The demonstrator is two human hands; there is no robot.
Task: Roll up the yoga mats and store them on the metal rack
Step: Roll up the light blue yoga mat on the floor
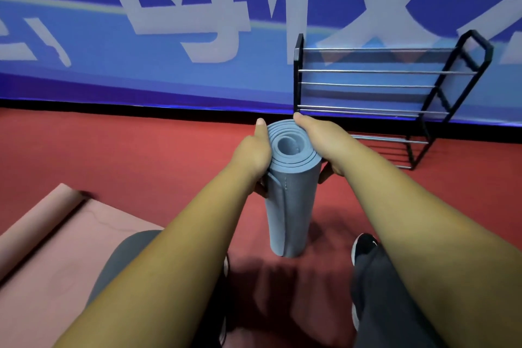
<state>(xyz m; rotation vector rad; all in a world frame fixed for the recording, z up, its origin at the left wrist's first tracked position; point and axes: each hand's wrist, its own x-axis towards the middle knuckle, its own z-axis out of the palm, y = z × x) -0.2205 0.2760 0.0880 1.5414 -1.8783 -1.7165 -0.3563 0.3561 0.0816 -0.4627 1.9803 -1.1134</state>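
I see the blue banner wall [84,79] across the far side, meeting the red floor [127,155] along a dark edge. Pink mat [56,248] lies near left, mostly flat, its left end rolled; open floor runs from it to the wall. Metal rack [367,72] stands far right against the wall. Blue mat [291,206], rolled, stands upright on the floor at centre, near the rack's left post but apart from it. My left hand [251,152] and right hand [322,138] clasp its top end from either side, thumbs along the rim, fingers curled round the roll. Black shoe [364,246] sits just right of the mat's foot.
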